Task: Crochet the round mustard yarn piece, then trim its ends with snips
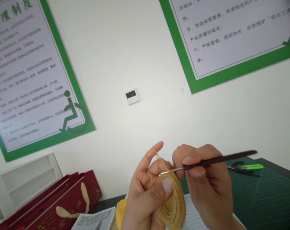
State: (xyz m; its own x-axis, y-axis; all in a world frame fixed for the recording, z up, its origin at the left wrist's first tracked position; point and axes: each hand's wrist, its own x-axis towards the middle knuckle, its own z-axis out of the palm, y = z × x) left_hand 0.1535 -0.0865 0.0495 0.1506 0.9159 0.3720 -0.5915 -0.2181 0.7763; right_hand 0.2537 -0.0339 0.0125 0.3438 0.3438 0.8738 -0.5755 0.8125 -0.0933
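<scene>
A tan oval crochet piece (175, 204) is pinched in my left hand (147, 191), thumb on its face. A strand of yarn (157, 155) runs over the raised left index finger down to the piece's upper edge. My right hand (207, 185) grips the dark handle of a crochet hook (221, 159) between thumb and fingers. The hook's silver shaft lies across the top edge of the piece, its tip close to the yarn. Part of the crochet piece is hidden behind my left thumb.
Behind my hands a green cutting mat (267, 195) bears pliers (240, 167) and a bright green tool (254, 166). Dark red gift bags (70, 201), a printed booklet (94, 220) and a yellow yarn ball (121, 212) are at left. Lined paper (193, 212) lies beneath. A thermostat (132, 96) hangs on the wall.
</scene>
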